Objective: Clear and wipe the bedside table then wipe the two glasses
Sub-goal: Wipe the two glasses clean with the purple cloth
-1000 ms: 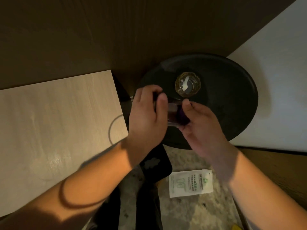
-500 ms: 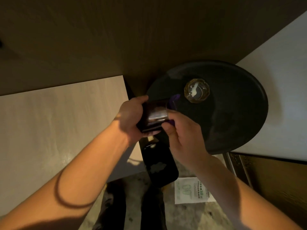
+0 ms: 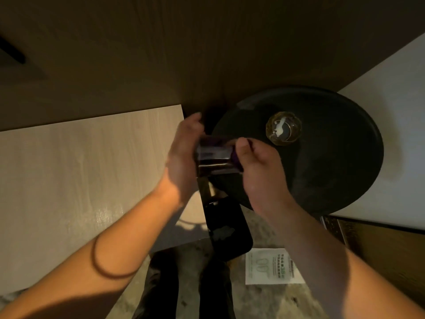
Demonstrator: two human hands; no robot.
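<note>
Wiping is the step in hand, I judge: one glass point(image 3: 215, 155) lies on its side between my palms, just off the nine o'clock edge of the round black table point(image 3: 333, 180). My left hand point(image 3: 184, 155) cups its base, fingers curled round the far side. My right hand point(image 3: 259, 171) works at the open end, thumb and fingers pinching a purple cloth point(image 3: 235, 157) against the rim. Motion blur hides how far the cloth reaches inside.

Next, I reckon, comes a turn of the glass so the cloth covers the whole wall, then setting it down and picking up the other. The grip must stay firm; smooth glass could slip.

Count: two glasses, one in my hands, the second glass point(image 3: 283, 128) standing upright on the table at about twelve o'clock from my right hand, well apart. One cloth. One table. One white packet point(image 3: 271, 265) on the floor at six o'clock.
</note>
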